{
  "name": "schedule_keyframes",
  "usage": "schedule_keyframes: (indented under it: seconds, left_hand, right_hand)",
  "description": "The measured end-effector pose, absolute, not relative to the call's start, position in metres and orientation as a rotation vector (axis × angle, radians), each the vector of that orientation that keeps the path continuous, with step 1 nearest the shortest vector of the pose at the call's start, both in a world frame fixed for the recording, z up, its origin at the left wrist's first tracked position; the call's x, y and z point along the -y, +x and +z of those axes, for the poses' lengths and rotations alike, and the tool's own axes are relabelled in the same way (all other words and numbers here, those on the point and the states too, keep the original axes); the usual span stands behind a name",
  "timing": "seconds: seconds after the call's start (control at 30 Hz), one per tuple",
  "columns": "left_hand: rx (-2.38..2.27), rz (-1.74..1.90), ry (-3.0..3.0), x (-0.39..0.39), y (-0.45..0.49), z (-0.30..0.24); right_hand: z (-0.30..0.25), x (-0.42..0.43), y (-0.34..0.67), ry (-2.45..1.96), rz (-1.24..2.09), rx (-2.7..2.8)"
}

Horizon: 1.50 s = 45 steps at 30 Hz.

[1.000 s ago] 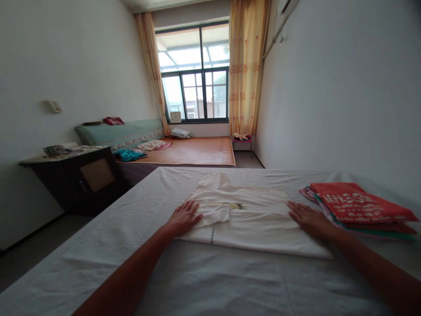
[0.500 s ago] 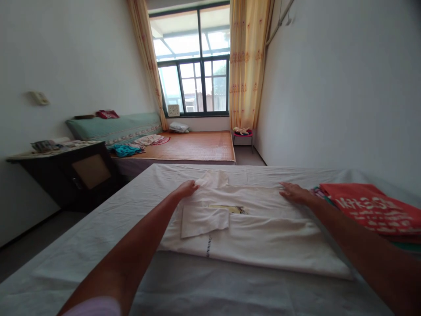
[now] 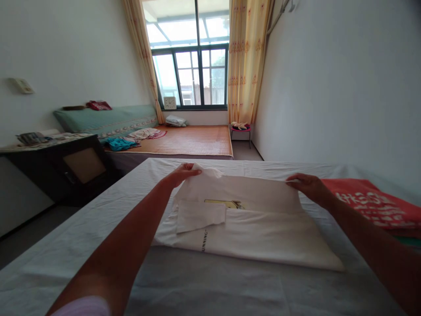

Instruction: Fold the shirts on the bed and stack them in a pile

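Observation:
A white T-shirt [image 3: 256, 237] lies partly folded on the white sheet, its near side turned inward with one sleeve [image 3: 200, 217] flat on top. Part of a yellow print shows in the middle, and dark lettering runs near the sleeve. My left hand [image 3: 184, 172] pinches the shirt's far edge at the left. At the right, my right hand [image 3: 304, 182] grips the same far edge between thumb and fingers. Between both hands the far edge is raised off the sheet.
Folded clothes with a red top [image 3: 375, 202] lie on the right of the white-sheeted surface [image 3: 82, 232]. Beyond stand a bed with a woven mat [image 3: 197, 140], a dark cabinet [image 3: 82, 164] at left and a small stool [image 3: 241, 128] near the curtain.
Both hands have closed on the shirt's far edge and lifted it. Before, they rested at the shirt's far side while it lay flat. The view has shifted slightly.

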<state>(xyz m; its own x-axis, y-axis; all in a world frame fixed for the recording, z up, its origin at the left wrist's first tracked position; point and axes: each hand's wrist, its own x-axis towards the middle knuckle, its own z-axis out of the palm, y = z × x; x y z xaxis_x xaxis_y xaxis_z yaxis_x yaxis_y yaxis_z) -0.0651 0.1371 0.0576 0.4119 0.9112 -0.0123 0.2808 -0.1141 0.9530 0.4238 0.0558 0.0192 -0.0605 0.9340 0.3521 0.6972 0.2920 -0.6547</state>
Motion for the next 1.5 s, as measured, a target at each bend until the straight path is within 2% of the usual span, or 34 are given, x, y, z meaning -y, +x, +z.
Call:
schedule_keyframes:
  seconds: [0.13,0.33,0.6,0.73,0.87,0.9,1.0,1.13,1.3,1.37,1.43,1.5]
  left_hand:
    - [-0.938,0.676,1.642,-0.081,-0.096,0.064]
    - [-0.952,0.356,1.783,-0.024,-0.117,0.039]
    - [-1.061,0.638,1.714,-0.011,-0.116,0.026]
    - [-1.105,0.607,1.739,-0.011,-0.116,0.019]
    - [-1.182,0.777,1.789,-0.011,-0.107,0.012]
    - [-1.166,0.804,1.797,-0.01,-0.105,0.01]
    - [-1.146,0.833,1.82,-0.009,-0.103,0.005]
    - [-1.328,0.975,1.966,-0.007,-0.109,0.005]
    - [-1.706,0.621,2.206,-0.002,-0.113,0.019]
    - [-1.89,0.683,2.339,0.002,-0.104,0.022]
    - [-1.875,0.832,2.511,0.005,-0.089,0.019]
    - [-1.661,0.764,2.681,0.008,-0.071,0.008]
  right_hand:
    - [0.013,0.005,0.432,-1.38,0.486,1.906]
    - [-0.014,0.049,0.439,-1.424,0.689,2.174]
    - [0.008,0.053,0.434,-1.571,0.612,2.347]
    - [0.026,0.04,0.363,-1.636,0.387,2.231]
    - [0.026,0.017,0.248,-1.488,0.746,2.143]
    - [0.023,0.011,0.223,-1.493,0.742,2.123]
    - [0.008,-0.003,0.171,-1.499,0.603,2.033]
    - [-0.008,-0.009,0.158,-1.436,0.54,1.956]
    - [-0.006,0.001,0.168,-1.454,0.48,2.048]
    - [0.001,0.006,0.164,-1.444,0.33,2.061]
    - [0.008,0.011,0.153,-1.384,0.177,2.137]
    - [0.009,0.016,0.141,-1.325,0.144,2.305]
